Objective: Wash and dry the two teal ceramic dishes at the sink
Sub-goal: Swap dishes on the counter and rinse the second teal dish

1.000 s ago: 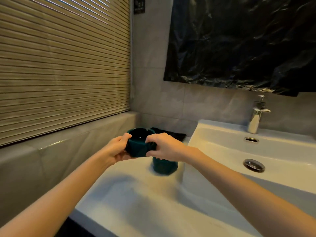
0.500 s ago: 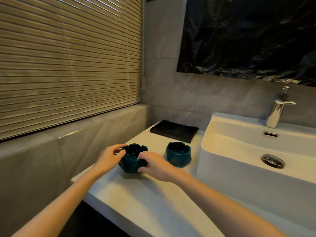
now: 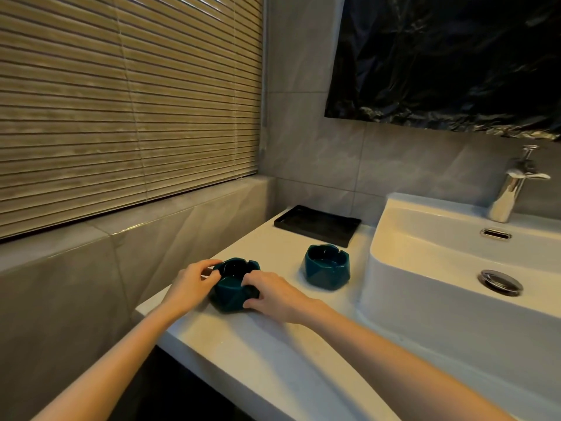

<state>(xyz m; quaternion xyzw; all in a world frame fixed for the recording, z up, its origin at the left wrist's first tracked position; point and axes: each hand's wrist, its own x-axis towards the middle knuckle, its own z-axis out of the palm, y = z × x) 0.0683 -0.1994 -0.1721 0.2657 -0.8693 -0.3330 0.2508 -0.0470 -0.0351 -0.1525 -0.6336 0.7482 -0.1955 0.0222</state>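
In the lower centre, the left hand (image 3: 194, 287) and the right hand (image 3: 273, 294) grip the near teal dish (image 3: 227, 296) from both sides, fingers curled on its rim. It stands on the white counter (image 3: 273, 354). The second teal dish (image 3: 327, 266) stands free to the right, near the sink (image 3: 425, 299). The tap (image 3: 510, 196) shows no water, so I judge washing has not begun. A black tray (image 3: 317, 223) lies behind, and blinds (image 3: 121, 101) fill the upper left.
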